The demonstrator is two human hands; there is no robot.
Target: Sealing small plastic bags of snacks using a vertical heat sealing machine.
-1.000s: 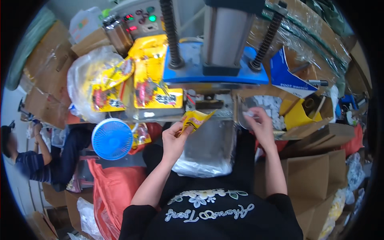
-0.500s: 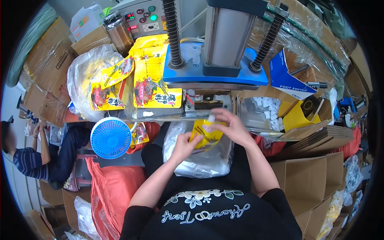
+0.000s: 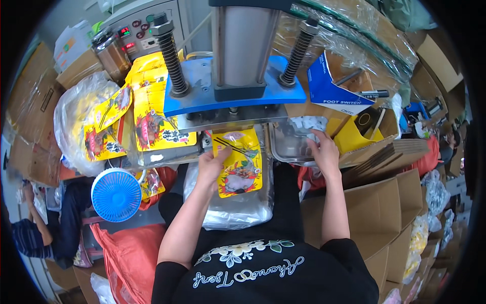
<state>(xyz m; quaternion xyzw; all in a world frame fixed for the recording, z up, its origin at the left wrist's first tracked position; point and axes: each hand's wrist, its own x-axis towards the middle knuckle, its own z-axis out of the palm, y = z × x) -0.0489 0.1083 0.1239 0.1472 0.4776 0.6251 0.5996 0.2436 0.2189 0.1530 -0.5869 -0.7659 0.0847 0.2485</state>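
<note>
My left hand [image 3: 212, 164] is closed on a yellow printed pouch [image 3: 243, 175], with the thumb on its front face. The pouch hangs over a clear plastic bag [image 3: 230, 215] on my lap. Its upper end sits at the front of the press [image 3: 233, 83], just below the blue plate; whether it touches the die is hidden. My right hand [image 3: 325, 152] is over the clear tray [image 3: 289, 147], its thumb and forefinger apart beside the small white plastic pieces [image 3: 308, 122].
Yellow pouches [image 3: 164, 126] lie in rows left of the press, by a bulging plastic bag [image 3: 71, 126]. A blue fan [image 3: 116, 195] stands in front. On the right are a blue-and-white box [image 3: 336, 93] and cardboard cartons [image 3: 374, 207]. Another person [image 3: 38, 223] sits at far left.
The view has swung, shifting the scene left. My right hand has let go of the pouch and moved to the tray. The pouch now extends up to the press, held by my left hand alone.
</note>
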